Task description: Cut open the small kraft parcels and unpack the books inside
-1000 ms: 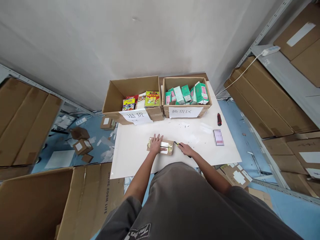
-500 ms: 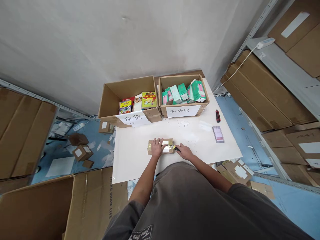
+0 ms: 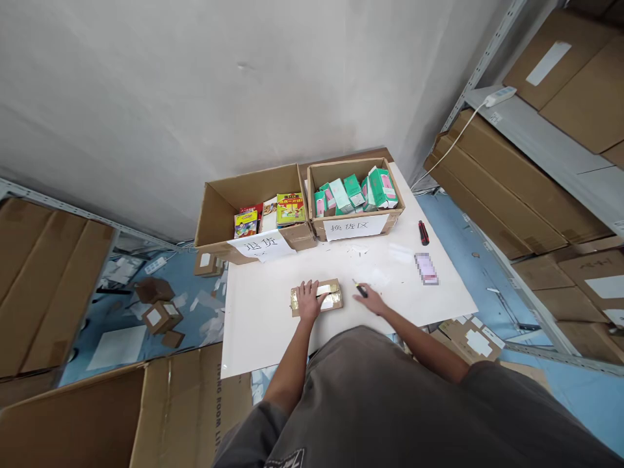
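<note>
A small brown cardboard box (image 3: pixel 335 303) with shiny tape and white label patches lies flat on the white table (image 3: pixel 258 325). My left hand (image 3: pixel 308 301) holds it down from above, fingers reaching to its far edge and thumb across its top. A dark slit shows along the tape beside the thumb. My right hand (image 3: pixel 373 301) is closed around a black and yellow utility knife (image 3: pixel 361 290), whose blade points up and left. That knife is clear of the box, a short way to its right.
Behind stand two open, labelled cartons: a left carton (image 3: pixel 207 250) with colourful booklets and a right carton (image 3: pixel 392 224) with green and pink boxes. A red-black tool (image 3: pixel 423 233) and a blurred pinkish item (image 3: pixel 427 268) lie at right. Loaded shelves (image 3: pixel 536 123) flank the table.
My right hand has drawn the knife away from the box, to the right. The left hand stays on the box. The whole view has shifted slightly.
</note>
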{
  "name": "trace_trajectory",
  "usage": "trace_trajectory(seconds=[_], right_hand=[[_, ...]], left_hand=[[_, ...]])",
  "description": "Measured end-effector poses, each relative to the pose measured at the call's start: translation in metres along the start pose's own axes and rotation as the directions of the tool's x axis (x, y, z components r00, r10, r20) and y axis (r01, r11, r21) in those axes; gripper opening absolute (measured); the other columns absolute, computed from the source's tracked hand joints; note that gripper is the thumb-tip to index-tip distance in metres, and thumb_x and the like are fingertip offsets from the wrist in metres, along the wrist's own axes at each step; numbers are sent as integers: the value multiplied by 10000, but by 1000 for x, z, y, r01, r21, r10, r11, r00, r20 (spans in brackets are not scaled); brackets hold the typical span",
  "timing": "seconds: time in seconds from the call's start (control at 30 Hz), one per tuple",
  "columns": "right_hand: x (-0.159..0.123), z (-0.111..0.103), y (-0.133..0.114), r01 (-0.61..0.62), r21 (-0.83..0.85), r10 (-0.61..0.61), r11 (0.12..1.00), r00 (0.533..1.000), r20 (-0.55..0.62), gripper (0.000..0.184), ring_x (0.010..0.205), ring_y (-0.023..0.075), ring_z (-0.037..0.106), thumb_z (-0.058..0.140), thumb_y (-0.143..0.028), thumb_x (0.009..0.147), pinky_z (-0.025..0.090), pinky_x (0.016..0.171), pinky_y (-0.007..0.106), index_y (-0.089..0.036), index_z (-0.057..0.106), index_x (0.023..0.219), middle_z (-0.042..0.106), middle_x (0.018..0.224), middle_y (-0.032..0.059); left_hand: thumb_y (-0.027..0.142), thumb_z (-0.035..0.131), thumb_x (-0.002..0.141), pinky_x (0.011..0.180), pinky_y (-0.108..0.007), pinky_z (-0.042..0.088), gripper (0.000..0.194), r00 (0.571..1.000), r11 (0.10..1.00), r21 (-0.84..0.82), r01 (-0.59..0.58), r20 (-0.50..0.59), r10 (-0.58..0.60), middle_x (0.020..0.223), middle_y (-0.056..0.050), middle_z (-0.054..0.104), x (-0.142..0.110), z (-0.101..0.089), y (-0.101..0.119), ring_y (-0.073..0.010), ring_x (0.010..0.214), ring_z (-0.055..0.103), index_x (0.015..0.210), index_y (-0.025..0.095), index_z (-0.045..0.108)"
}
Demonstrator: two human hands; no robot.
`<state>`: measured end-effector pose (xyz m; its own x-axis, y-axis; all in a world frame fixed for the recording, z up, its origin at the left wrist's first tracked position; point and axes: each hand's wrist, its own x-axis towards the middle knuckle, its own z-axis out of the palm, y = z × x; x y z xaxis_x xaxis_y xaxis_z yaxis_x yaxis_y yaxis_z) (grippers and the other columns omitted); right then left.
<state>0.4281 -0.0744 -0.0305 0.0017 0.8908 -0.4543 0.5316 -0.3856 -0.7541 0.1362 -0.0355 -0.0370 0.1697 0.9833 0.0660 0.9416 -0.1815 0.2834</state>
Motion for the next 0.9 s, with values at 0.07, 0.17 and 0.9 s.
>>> trace_trajectory(seconds=[0.07,0.17,0.9], right_hand=[[5,44,-15,-74,164,68,984,997,44,661,909,240,667,785,-512,775,501,770,309,-243,548,1331,706,1020,39],[27,90,-49,-153,244,171,958,984,-55,738,901,243,663,825,-503,698,508,768,312,-218,535,1314,699,999,40],[16,-6,34,-352,-373,167,858,880,-445,482,1227,342,563,456,-404,1001,460,948,421,-103,612,1344,618,1291,252]], left_hand=[[599,511,972,1224,-572,244,606,998,999,9,49,-31,-49,1461,-144,590,-4,-1,4,-391,1434,407,1434,217,597],[604,469,985,1195,-590,261,634,968,970,35,242,-82,-238,1468,-171,574,-14,-7,6,-409,1408,416,1462,198,567],[543,349,1034,1008,-478,382,589,896,893,69,444,-44,-442,1379,-193,603,-31,-32,-16,-353,1218,544,1462,179,526]])
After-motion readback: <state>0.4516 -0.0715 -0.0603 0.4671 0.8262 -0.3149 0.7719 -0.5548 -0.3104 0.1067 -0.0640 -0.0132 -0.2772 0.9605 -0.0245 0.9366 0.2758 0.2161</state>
